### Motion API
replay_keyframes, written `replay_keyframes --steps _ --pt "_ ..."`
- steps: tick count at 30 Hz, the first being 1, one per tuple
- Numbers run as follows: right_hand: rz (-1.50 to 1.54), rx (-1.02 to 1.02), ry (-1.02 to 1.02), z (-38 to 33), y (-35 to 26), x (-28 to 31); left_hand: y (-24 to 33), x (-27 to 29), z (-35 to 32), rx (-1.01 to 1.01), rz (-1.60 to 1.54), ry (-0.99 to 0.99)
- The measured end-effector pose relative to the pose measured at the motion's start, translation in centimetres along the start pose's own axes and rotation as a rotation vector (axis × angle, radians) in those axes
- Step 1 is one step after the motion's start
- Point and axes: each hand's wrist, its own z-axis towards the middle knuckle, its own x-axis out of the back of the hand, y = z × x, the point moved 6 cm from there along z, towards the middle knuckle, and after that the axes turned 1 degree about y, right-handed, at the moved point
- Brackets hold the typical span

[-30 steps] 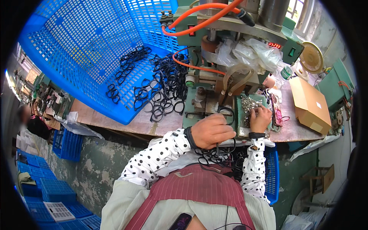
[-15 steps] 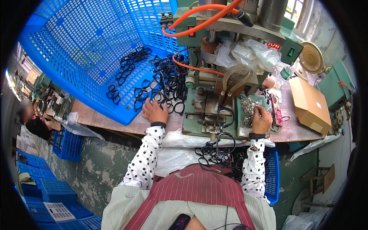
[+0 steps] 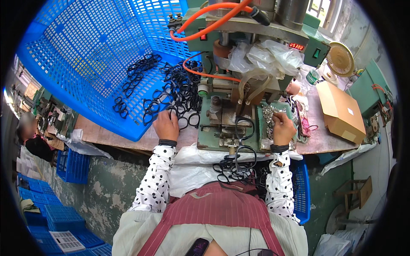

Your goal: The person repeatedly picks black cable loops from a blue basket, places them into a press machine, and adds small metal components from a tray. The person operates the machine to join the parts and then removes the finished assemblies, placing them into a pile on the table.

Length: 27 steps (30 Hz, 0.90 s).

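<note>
My left hand (image 3: 166, 126) is at the near edge of a heap of black plastic frames (image 3: 181, 83). They have paired loops and look like spectacle frames. Its fingers are closed on one of them, most of it hidden. My right hand (image 3: 283, 130) pinches at a pile of small shiny metal parts (image 3: 268, 116) on a green tray; whatever is between the fingertips is too small to make out. Between my hands, a black frame (image 3: 245, 128) sits upright at the fixture of a green press (image 3: 215, 138). Another frame (image 3: 245, 157) hangs just below it.
A large blue basket (image 3: 81, 100) lies tipped at the left, frames spilling from it. Frames also lie on white plastic (image 3: 192, 173) before my apron. Right of the press are a cardboard box (image 3: 339, 113), a bottle (image 3: 312, 77) and a fan (image 3: 340, 59). Another person (image 3: 36, 145) sits far left.
My left fingers, spread over the frames before, have drawn together on one. My right hand stays at the metal parts, fingertips pinched. The whole view has shifted slightly.
</note>
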Motion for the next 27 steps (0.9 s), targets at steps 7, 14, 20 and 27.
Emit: replay_keyframes --steps 7,14,20,27 --pt "0.552 -0.16 -0.273 0.6 -7.0 1.3 16.0 8.1 -1.8 -0.761 -0.468 0.086" --pt "0.754 -0.233 -0.447 -0.7 -10.7 0.5 22.2 7.2 -5.2 -1.014 -0.679 -0.144" --pt "0.802 -0.371 -0.429 -0.5 -11.8 -0.9 22.0 6.4 -6.6 -1.118 -0.754 -0.198" --pt "0.89 -0.353 -0.334 -0.9 -12.0 -1.5 22.3 8.9 -6.1 -1.202 -0.834 -0.131"
